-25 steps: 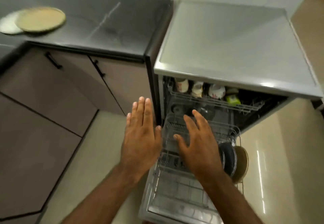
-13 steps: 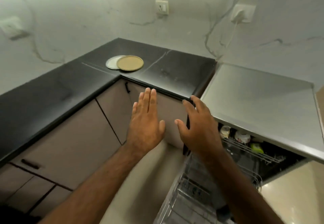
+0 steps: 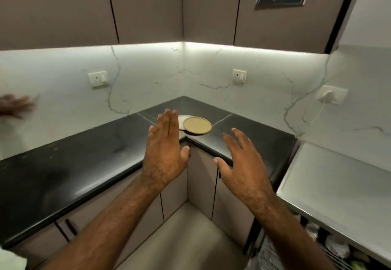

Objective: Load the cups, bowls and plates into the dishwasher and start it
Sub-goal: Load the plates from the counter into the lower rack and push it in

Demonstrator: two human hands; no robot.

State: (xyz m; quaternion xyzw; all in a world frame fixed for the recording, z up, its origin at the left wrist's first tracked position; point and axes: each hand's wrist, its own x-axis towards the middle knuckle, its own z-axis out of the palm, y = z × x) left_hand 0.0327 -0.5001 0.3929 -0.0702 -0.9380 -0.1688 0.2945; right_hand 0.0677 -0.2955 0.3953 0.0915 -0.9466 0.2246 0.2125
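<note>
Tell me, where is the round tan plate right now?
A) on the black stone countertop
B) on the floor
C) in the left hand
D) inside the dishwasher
A: the round tan plate lies on the black stone countertop, partly over a round white plate, while the left hand and the right hand are open and hold nothing.

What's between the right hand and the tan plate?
In the head view, only bare black countertop shows between the right hand and the tan plate; the white plate lies on its other side.
</note>
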